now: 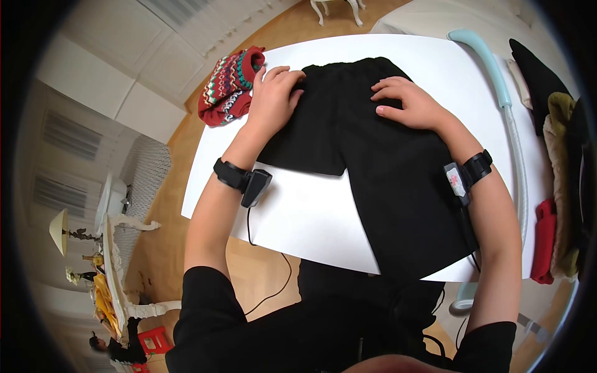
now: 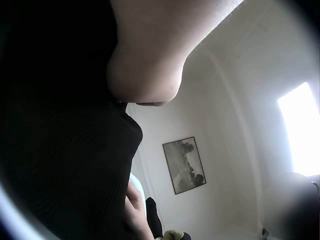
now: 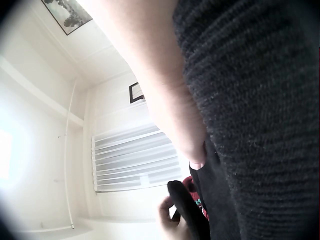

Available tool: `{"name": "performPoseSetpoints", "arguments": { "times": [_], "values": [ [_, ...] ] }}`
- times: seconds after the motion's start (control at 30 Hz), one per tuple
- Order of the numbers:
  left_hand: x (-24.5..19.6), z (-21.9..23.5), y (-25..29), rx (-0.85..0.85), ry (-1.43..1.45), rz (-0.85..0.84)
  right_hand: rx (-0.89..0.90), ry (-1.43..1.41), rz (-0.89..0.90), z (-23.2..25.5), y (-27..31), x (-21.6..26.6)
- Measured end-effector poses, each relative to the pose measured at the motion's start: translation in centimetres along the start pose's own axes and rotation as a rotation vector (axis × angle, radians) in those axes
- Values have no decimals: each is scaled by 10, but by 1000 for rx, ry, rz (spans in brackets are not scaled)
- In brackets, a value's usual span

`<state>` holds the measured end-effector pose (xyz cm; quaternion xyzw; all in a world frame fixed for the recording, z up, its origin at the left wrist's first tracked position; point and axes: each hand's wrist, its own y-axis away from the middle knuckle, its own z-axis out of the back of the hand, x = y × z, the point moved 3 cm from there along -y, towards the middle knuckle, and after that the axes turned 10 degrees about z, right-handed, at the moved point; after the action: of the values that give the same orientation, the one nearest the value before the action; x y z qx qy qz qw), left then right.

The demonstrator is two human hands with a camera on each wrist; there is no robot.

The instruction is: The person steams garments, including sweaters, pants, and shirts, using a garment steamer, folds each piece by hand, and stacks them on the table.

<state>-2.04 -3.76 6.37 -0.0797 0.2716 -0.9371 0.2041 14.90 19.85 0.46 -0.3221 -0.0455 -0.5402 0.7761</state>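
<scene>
Black trousers (image 1: 398, 186) lie on the white table, one leg reaching its near edge and the other side ending higher up, as if folded. My left hand (image 1: 273, 99) rests at their upper left edge, fingers relaxed, beside a red patterned knit garment (image 1: 225, 87). On the upper right part of the trousers lies my right hand (image 1: 407, 102), fingers loosely bent and holding nothing. In the left wrist view black cloth (image 2: 65, 150) fills the left side beside my left hand (image 2: 145, 65). The right wrist view shows ribbed black cloth (image 3: 255, 110) beside my right hand (image 3: 170, 100).
A pale blue tube-like stand (image 1: 507, 118) runs along the table's right side. Beyond it are a red folded cloth (image 1: 544, 242) and other stacked garments (image 1: 559, 124). The white table (image 1: 298, 217) has its near edge by the person's body. Cables hang from the wrist cameras.
</scene>
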Motion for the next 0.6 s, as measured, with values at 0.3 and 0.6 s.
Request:
{"name": "performPoseSetpoints", "arguments": {
  "times": [0.3,0.6],
  "values": [
    [-13,-17,47,407,197,53,-24,42,-5,-3,0,-1],
    [-5,-38,60,290,150,17,42,135,44,-3,-7,1]
  ]
}}
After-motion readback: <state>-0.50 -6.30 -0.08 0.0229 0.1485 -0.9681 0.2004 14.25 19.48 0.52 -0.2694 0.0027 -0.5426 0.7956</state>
